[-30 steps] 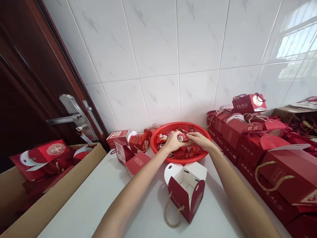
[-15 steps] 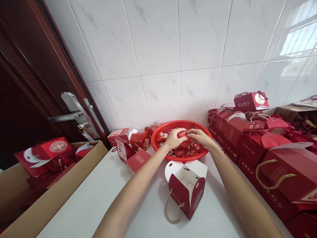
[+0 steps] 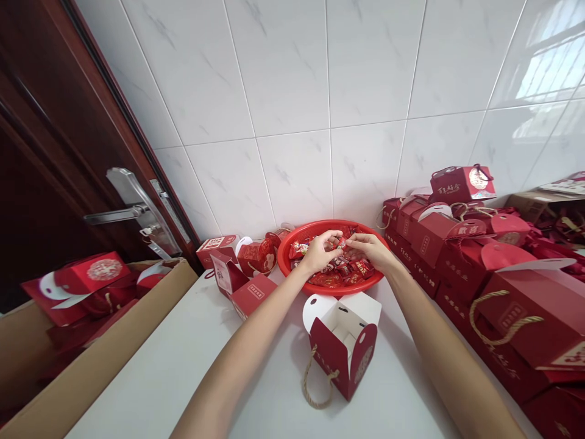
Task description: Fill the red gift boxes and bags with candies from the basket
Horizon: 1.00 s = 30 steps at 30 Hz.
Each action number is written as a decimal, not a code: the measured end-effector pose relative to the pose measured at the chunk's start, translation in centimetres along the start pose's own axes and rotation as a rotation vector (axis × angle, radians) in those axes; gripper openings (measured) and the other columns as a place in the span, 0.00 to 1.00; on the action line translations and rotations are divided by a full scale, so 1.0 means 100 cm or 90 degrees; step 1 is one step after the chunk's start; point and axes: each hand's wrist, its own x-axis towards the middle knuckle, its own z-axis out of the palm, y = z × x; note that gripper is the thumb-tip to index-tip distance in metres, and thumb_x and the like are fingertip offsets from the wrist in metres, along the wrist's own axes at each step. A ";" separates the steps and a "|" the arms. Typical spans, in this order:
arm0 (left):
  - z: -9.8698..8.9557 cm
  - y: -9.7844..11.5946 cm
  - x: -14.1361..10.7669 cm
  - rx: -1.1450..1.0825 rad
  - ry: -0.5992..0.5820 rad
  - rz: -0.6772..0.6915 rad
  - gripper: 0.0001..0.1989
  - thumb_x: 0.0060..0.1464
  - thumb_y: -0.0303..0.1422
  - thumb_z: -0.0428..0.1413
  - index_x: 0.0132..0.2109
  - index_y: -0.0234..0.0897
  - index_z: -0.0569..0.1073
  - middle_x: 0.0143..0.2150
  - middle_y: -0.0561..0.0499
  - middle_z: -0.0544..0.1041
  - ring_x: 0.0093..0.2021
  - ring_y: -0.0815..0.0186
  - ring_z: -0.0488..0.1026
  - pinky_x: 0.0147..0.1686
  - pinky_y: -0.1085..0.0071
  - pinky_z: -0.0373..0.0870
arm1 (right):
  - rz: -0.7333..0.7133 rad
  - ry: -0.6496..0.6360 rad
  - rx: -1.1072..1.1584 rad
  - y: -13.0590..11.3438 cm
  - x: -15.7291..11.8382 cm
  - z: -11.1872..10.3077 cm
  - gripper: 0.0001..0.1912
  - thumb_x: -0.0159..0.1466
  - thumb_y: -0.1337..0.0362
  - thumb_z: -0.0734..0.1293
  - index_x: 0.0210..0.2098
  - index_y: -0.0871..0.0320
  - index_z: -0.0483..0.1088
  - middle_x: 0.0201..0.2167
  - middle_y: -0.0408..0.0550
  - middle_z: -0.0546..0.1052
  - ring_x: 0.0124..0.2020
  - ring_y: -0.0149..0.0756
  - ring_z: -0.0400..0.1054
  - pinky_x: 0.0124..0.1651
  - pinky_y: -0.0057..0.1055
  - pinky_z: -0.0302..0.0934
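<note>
Over the red plastic basket (image 3: 286,268) both of my hands are close together. A small red-and-white wrapped candy (image 3: 342,243) sits between their fingertips. My left hand (image 3: 321,251) curls its thumb and fingers around the candy's left side. From the other side my right hand (image 3: 370,251) pinches at it, fingers pressed together. Many wrapped candies (image 3: 331,278) in red and mixed wrappers fill the basket beneath. In front of the basket, between my forearms, stands a dark red gift box (image 3: 329,360) with its white flaps raised, its inside visible and a rope handle hanging.
Several red boxes (image 3: 253,292) sit left of the basket on the white table (image 3: 150,378). Stacked red boxes (image 3: 461,256) line the right side. At left is a cardboard carton (image 3: 137,329) holding more boxes, beside a door handle (image 3: 119,214). A tiled wall (image 3: 292,91) rises behind.
My hands have lifted slightly off the candies, and a red packet under them is no longer between the fingers. A small red-and-white candy now shows there. The view has shifted slightly.
</note>
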 end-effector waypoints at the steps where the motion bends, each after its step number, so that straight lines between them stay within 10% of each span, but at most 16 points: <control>1: 0.000 0.000 0.000 0.000 0.000 -0.004 0.22 0.48 0.24 0.61 0.53 0.34 0.73 0.47 0.45 0.79 0.47 0.63 0.75 0.47 0.67 0.74 | -0.003 0.008 0.008 0.001 0.001 0.000 0.17 0.44 0.55 0.79 0.21 0.59 0.72 0.21 0.45 0.77 0.23 0.32 0.72 0.27 0.25 0.66; 5: 0.000 -0.001 -0.002 0.059 -0.077 -0.085 0.22 0.50 0.25 0.60 0.55 0.32 0.73 0.44 0.43 0.80 0.43 0.61 0.78 0.46 0.66 0.74 | -0.026 0.092 0.058 0.002 0.003 -0.002 0.16 0.44 0.56 0.78 0.21 0.58 0.72 0.22 0.45 0.77 0.24 0.33 0.72 0.27 0.25 0.66; 12: 0.006 0.018 -0.006 0.371 -0.529 -0.140 0.20 0.54 0.37 0.58 0.54 0.38 0.76 0.54 0.46 0.79 0.52 0.55 0.76 0.53 0.65 0.69 | -0.049 0.208 0.142 -0.002 0.002 0.001 0.14 0.41 0.60 0.76 0.19 0.58 0.68 0.19 0.42 0.74 0.21 0.29 0.69 0.29 0.26 0.66; 17: 0.018 0.035 0.008 0.473 -0.578 -0.196 0.30 0.52 0.42 0.58 0.61 0.38 0.69 0.56 0.41 0.77 0.50 0.51 0.76 0.47 0.63 0.72 | -0.056 0.250 0.176 -0.004 0.003 0.001 0.13 0.40 0.62 0.74 0.18 0.57 0.66 0.18 0.40 0.73 0.21 0.27 0.67 0.29 0.25 0.66; 30: 0.049 0.028 0.025 0.494 -0.539 -0.282 0.09 0.44 0.33 0.62 0.25 0.34 0.70 0.28 0.40 0.76 0.34 0.46 0.76 0.37 0.54 0.73 | -0.074 0.306 0.188 -0.002 0.007 -0.002 0.16 0.44 0.54 0.75 0.23 0.54 0.67 0.20 0.40 0.72 0.24 0.33 0.69 0.24 0.28 0.63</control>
